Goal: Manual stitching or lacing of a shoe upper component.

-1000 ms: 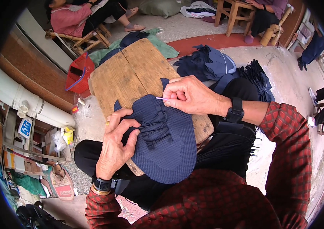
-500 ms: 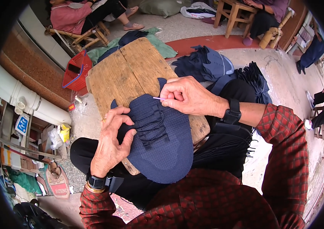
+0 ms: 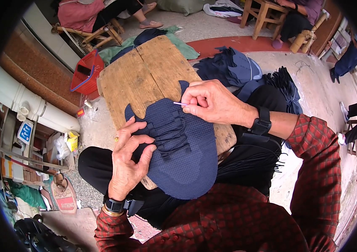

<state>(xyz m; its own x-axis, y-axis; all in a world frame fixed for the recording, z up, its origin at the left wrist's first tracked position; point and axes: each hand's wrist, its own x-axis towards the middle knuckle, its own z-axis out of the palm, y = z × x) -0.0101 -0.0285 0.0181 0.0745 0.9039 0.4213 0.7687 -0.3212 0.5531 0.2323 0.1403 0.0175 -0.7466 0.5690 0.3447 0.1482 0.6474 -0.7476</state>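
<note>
Navy fabric upper [image 3: 182, 164], lying over the near end of the wooden board [image 3: 134, 84], dark cords [image 3: 170, 138] strung across its middle: lacing looked like the step in hand! Right hand [image 3: 218, 103] pinched a slim pale-purple stick [image 3: 179, 103] at the far end; left hand [image 3: 129, 157] curled narrow at the left side, its grip impossible to tell. Next move seemed to call for steady cloth and fine aim. Beyond, a red basket [image 3: 88, 87] held something dark [image 3: 84, 70].
</note>
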